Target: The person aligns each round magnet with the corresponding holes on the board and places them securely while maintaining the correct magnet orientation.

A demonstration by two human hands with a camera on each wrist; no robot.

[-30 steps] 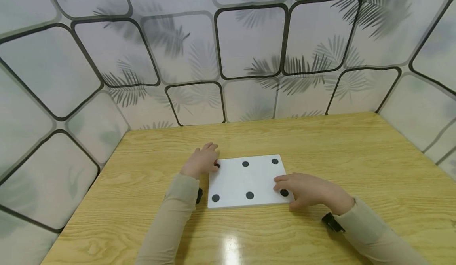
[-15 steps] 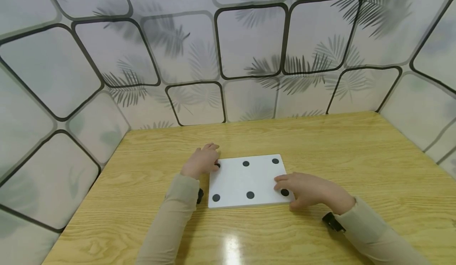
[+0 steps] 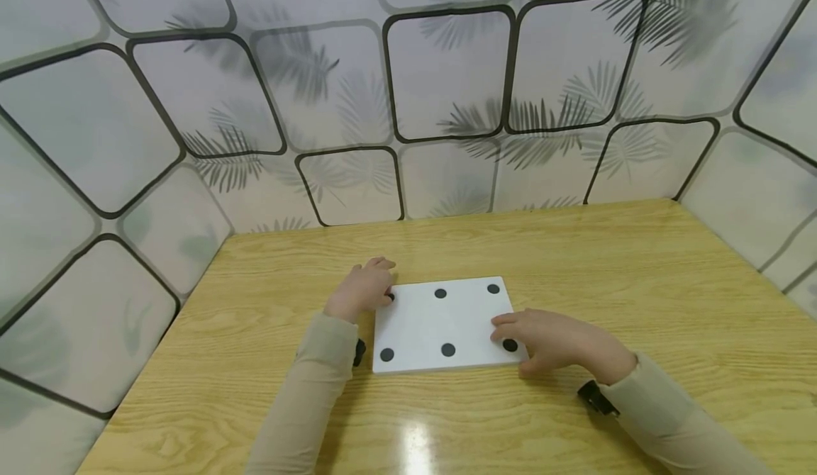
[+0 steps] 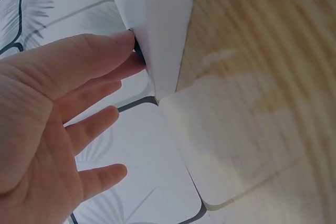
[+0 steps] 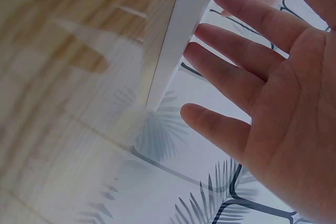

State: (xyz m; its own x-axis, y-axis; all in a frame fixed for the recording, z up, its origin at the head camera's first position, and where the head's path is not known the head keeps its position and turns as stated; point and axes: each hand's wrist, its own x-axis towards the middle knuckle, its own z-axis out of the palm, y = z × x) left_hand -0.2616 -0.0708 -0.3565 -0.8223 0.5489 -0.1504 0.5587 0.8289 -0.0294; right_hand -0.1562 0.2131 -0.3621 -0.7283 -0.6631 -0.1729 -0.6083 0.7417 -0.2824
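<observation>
A white rectangular board lies flat on the wooden table, with several round black spots on its top. At its far left corner my left hand rests, thumb and index fingertip on either side of one black spot; the other fingers of that hand spread loosely in the air. Over the near right corner is my right hand, its fingertips at the board's top beside another black spot and its thumb by the edge. Its fingers look fairly straight in the right wrist view.
The glossy wooden table extends around the board on all sides. Patterned wall panels with leaf prints rise behind it and at both sides. A small black device sits at the right wrist.
Almost nothing differs; both hands stay in place at the board, and the left fingertips shift very slightly to the right.
</observation>
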